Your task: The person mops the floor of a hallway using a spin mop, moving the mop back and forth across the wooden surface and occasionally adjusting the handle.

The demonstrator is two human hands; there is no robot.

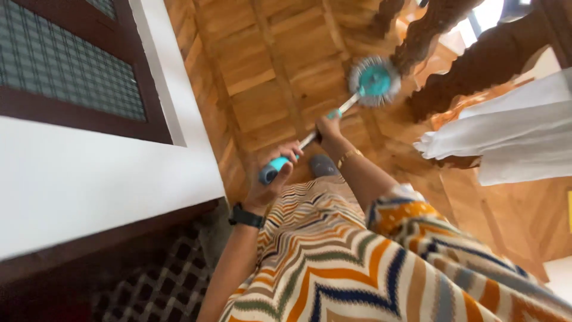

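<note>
Both hands, left (271,179) and right (329,128), grip a slim teal-handled mop (374,80), round fringed head on plank floor (268,71).

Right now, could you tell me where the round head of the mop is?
In the head view the round mop head rests on the wooden floor, upper centre-right, at the far end of the pole beyond the right hand, beside the dark carved wooden furniture.

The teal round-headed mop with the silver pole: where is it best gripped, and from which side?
Grip the teal mop as shown: left hand wrapping the teal end grip, right hand lower on the thin pole, both from above. The long slanted pole likely needs two spread holds.
</note>
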